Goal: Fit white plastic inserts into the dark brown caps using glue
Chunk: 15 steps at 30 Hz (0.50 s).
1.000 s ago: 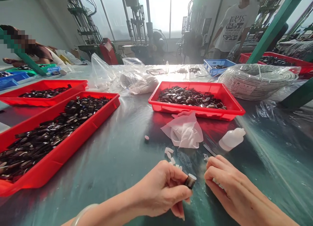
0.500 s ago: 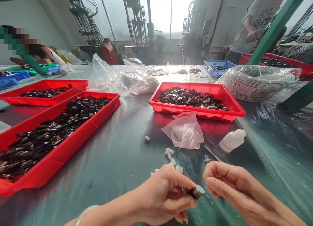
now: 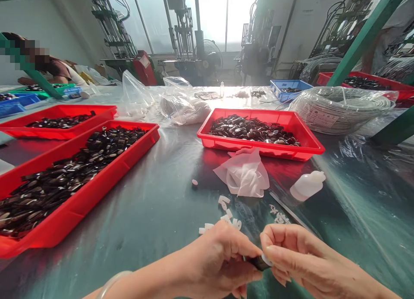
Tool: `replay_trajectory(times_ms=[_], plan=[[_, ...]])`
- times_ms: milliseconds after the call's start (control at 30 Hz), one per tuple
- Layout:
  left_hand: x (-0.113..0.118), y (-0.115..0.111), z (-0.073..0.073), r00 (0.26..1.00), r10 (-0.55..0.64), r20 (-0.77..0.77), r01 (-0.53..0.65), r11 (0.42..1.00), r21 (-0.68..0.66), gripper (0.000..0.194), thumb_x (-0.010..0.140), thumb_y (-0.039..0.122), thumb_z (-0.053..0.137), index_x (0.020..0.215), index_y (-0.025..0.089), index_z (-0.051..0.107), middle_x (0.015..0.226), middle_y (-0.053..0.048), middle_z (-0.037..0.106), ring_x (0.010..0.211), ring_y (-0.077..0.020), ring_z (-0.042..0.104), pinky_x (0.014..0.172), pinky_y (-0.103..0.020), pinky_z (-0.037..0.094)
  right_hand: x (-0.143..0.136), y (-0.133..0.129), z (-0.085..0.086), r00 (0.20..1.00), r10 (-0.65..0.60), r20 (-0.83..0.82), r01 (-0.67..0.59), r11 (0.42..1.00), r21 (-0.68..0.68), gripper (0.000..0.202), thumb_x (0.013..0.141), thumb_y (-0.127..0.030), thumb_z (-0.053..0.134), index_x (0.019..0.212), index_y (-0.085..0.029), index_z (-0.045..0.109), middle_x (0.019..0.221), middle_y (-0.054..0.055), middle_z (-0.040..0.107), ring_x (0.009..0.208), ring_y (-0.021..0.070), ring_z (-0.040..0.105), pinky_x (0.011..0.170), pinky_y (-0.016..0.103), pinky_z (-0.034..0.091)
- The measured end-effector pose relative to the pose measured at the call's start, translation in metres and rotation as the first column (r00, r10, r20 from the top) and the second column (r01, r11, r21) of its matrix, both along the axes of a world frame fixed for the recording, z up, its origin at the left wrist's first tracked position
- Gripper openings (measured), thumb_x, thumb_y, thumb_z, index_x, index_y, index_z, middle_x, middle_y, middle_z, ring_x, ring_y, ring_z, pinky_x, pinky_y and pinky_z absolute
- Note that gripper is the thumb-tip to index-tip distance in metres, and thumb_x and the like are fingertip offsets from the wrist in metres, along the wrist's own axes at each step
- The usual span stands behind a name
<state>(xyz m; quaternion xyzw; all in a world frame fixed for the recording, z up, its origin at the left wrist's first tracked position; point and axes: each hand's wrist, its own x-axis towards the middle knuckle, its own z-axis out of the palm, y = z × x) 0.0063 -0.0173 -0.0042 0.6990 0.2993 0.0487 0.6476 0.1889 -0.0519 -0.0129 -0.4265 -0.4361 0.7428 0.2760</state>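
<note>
Between the thumb and fingers of my left hand is a small dark, glossy piece with a flat white end facing right. The closed fingertips of my right hand meet that white end. Whether they pinch a separate small part there is hidden. Several small white plastic pieces lie just beyond my left hand. Tiny white scraps are scattered beyond my right hand, beside a thin light rod.
A red tray of dark pieces stands ahead, behind a crumpled white cloth. A white squeeze bottle lies to its right. Another long red tray fills the left. Wrapped cable coil sits back right. A person sits far left.
My right hand has moved left and its fingertips now touch the white end of the dark piece, partly covering it. More white scraps show. The person at back right has moved mostly behind the post.
</note>
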Motion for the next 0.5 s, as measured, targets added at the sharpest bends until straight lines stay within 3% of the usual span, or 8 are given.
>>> replay_trajectory(times_ms=[167,333,500], plan=[[-0.0024,-0.0008,-0.0025,1.0,-0.006,0.016,0.006,1.0,-0.004,0.019,0.077,0.016,0.049,0.061,0.012,0.059,0.05,0.004,0.039,0.051,-0.0088,0.054,0.046,-0.013,0.041,-0.0021,-0.0021,-0.0015,0.993,-0.06,-0.102,0.046,0.99,-0.132,0.028,0.071,-0.04,0.066,0.077,-0.015,0.054,0.06,-0.005,0.044,0.051,0.0046,0.038,0.05,0.018,0.033],[-0.0046,-0.0009,-0.0064,0.999,-0.017,0.028,0.018,0.999,-0.032,0.015,0.076,0.018,0.051,0.066,0.012,0.06,0.054,0.003,0.041,0.051,-0.0084,0.054,0.045,-0.013,0.041,-0.0017,-0.0033,-0.0029,0.986,-0.096,-0.134,0.066,0.975,-0.213,0.03,0.064,-0.038,0.072,0.074,-0.014,0.057,0.055,-0.006,0.045,0.047,0.0034,0.039,0.047,0.017,0.034],[-0.003,0.0017,-0.0033,1.0,-0.013,0.021,0.013,1.0,-0.003,0.017,0.076,0.017,0.05,0.059,0.014,0.051,0.051,0.004,0.038,0.049,-0.0078,0.052,0.045,-0.012,0.039,-0.0041,-0.0043,-0.0071,0.975,-0.141,-0.17,0.091,0.958,-0.271,0.031,0.063,-0.036,0.074,0.074,-0.014,0.056,0.054,-0.006,0.044,0.047,0.0028,0.039,0.047,0.016,0.034]])
